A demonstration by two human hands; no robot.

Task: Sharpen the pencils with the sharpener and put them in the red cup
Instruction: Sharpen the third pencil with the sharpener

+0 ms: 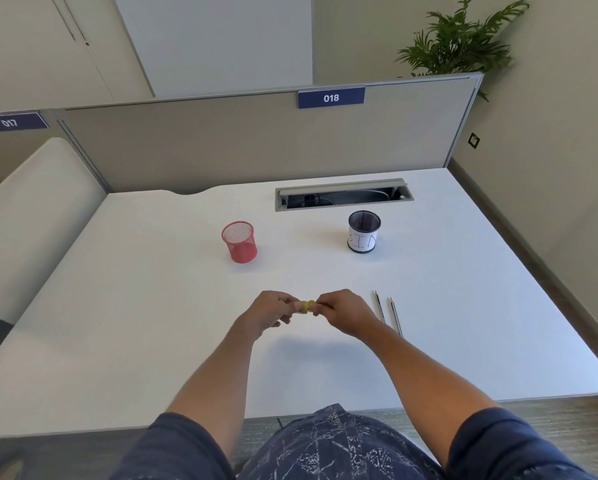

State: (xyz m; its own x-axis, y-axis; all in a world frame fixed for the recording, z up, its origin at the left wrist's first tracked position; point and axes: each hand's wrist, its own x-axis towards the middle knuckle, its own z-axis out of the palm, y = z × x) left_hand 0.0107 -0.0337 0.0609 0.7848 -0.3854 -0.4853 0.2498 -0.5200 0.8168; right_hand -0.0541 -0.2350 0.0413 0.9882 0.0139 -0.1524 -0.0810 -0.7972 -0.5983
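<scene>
Above the white counter [152,306], the left hand [268,311] grips a small yellow sharpener [306,306] with curled fingers [285,301]. The right hand [346,313] pinches something at the sharpener's other side; what it holds is hidden. Two pencils [389,315] lie side by side just right of the right hand. The red cup [240,242] stands farther back on the left, and a dark cup with a white label [363,235] stands to its right.

A white desk [152,306] meets a beige partition [221,147] tagged 018; a potted plant [460,43], perhaps artificial, stands behind.
</scene>
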